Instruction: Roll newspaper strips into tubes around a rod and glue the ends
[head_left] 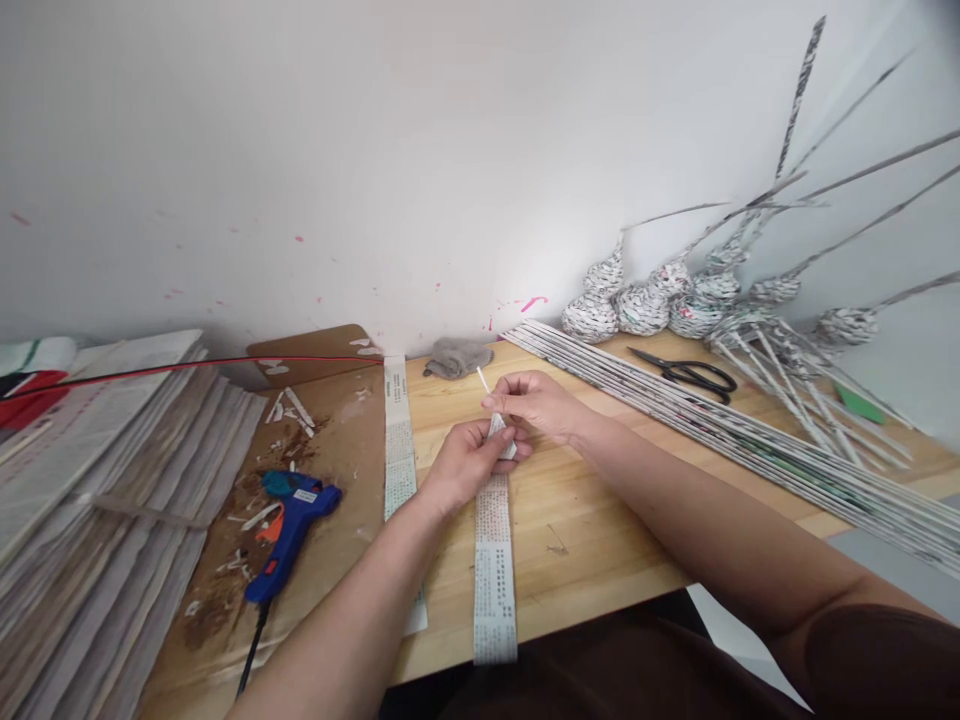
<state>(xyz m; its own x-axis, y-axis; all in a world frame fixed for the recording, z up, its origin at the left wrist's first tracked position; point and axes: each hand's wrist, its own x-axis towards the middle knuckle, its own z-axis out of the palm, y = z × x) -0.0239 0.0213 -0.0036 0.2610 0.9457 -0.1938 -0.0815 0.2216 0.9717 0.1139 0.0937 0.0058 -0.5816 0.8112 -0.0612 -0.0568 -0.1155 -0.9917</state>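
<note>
As our left forearm [360, 600] slanted up from the bottom of the frame, our left hand [478, 458] pinched the folded upper end of a printed paper strip [495, 570] at the centre. The strip ran down over the wooden table [592, 510] to the lower centre. Our right forearm [697, 500] stretched in from the lower right, and our right hand [538, 402], fingers curled just above the left, gripped a thin white stick [483, 380] that pointed up and leftward.
</note>
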